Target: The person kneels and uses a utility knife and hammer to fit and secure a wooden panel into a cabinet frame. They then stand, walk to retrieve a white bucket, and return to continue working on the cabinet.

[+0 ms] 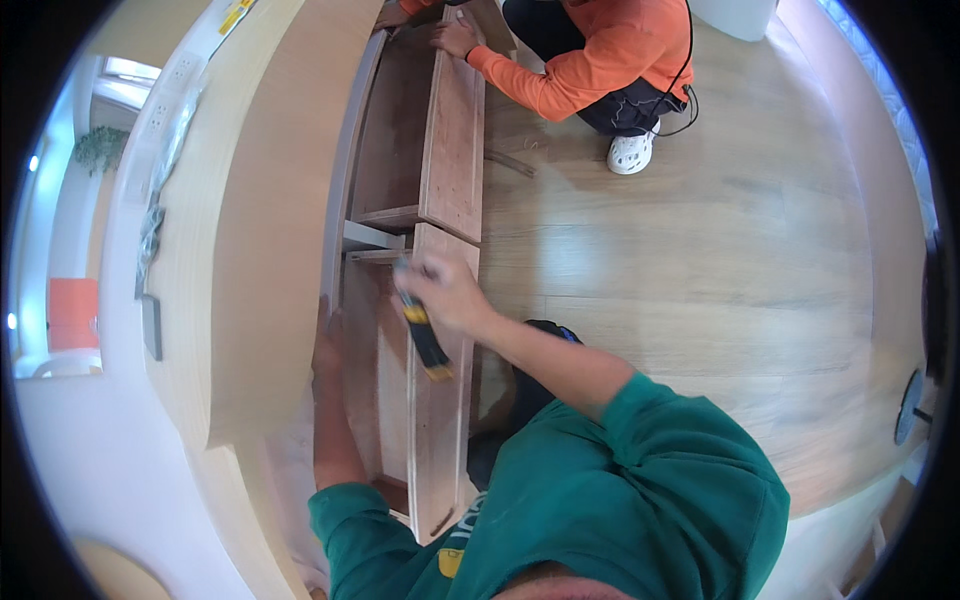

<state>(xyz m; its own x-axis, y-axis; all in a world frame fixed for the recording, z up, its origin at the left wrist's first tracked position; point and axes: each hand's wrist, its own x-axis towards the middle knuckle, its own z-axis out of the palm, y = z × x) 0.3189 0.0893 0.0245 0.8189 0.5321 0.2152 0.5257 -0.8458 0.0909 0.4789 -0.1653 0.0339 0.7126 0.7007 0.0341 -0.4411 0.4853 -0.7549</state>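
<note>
My right hand (445, 295) grips a black and yellow hand tool (424, 338) and holds it over the front board (440, 420) of a low wooden cabinet frame. The tool's upper end is blurred. My left hand (328, 352) rests against the cabinet's left edge, under the overhanging wooden top (255, 200); its fingers are partly hidden. Both my sleeves are green.
A crouching person in an orange top (590, 60) and white shoe (630, 152) has a hand (455, 38) on the farther board (455, 140). A thin stick (510, 162) lies on the wood floor. White wall with sockets (170, 90) lies left.
</note>
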